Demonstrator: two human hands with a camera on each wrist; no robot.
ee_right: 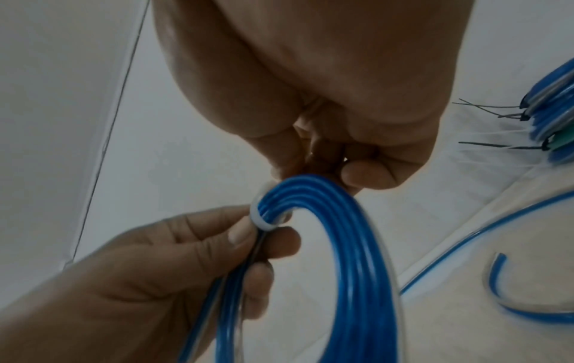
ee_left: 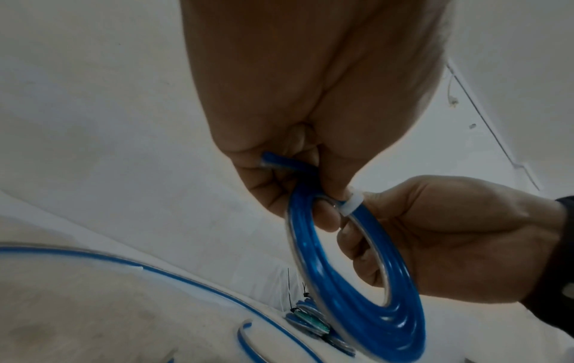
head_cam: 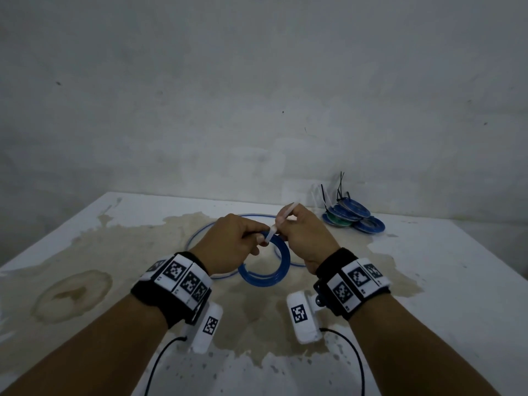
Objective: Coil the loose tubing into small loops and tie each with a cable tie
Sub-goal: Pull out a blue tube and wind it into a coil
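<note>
So from the head view, both hands are working up off the stained white worktop (head_cam: pixel 428 267): the left hand (head_cam: pixel 228 241) is gripping the blue tubing coil (head_cam: pixel 268 270) at its top, and the right hand (head_cam: pixel 305 238) is pinching the tail of a white cable tie (head_cam: pixel 281 221) that's sticking up and away. A loose run of blue tubing (head_cam: pixel 200 235) is lying behind the hands, and a pile of finished tied coils (head_cam: pixel 351 215) is sitting at the far right, black tie tails poking up. The only markings are the square black-and-white tags on the wristbands (head_cam: pixel 183 278); no readable text or brand anywhere.

From the left wrist view, the fingers (ee_left: pixel 326 216) are curling through the coil and pinching its strands together, with a cut tubing end (ee_left: pixel 270 162) poking out beside them. The white tie band is wrapping the bundle right there.

From the right wrist view, the tie is looping snug-ish around the strands, and the right fingers (ee_right: pixel 366 174) are pressing together above it, though the tail itself is hidden here.

My read: it's the cinching step on this coil. Next up is pulling the tail tight while the left hand is keeping the loops from springing apart, then setting it with the pile.
</note>
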